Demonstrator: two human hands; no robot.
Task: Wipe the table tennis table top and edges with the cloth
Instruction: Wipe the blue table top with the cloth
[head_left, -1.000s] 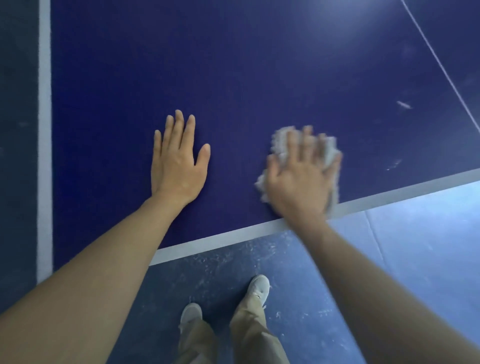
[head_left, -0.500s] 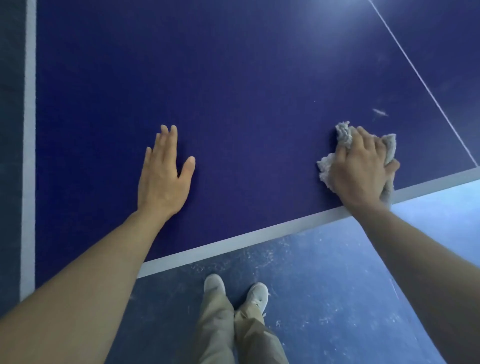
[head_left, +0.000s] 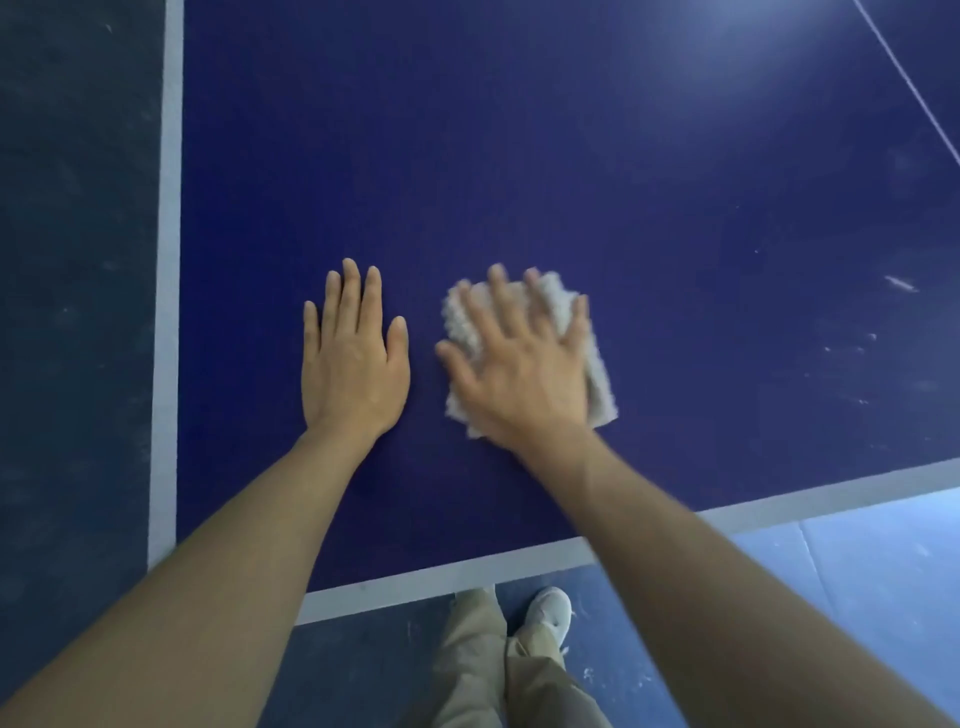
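Left hand: we rest our left hand (head_left: 355, 364) flat on the table top (head_left: 519, 156), fingers together and straight, gripping nothing; we judge it is there as a brace while we lean over the near edge.
Right hand: our right hand (head_left: 519, 369) lies spread over the cloth (head_left: 462, 317), palm down and fingers fanned wide, pressing it to the surface rather than closing round it. An open palm puts more of the cloth against the table, which suits wiping.
Cloth: a pale, nubbly rag, bunched under the right hand, just beside the left hand and inside the white border, some way in from the near edge (head_left: 447, 579).
Blur: the right hand and cloth are smeared, so we judge a stroke is under way; its direction cannot be told.
Marks: pale scuffs (head_left: 901, 283) lie well to the right of the cloth.
Edges: the left border stripe (head_left: 167, 312) and the near edge show no cloth on them; we judge them not yet done.
Stance: our shoe (head_left: 548, 608) stands close below the near edge.
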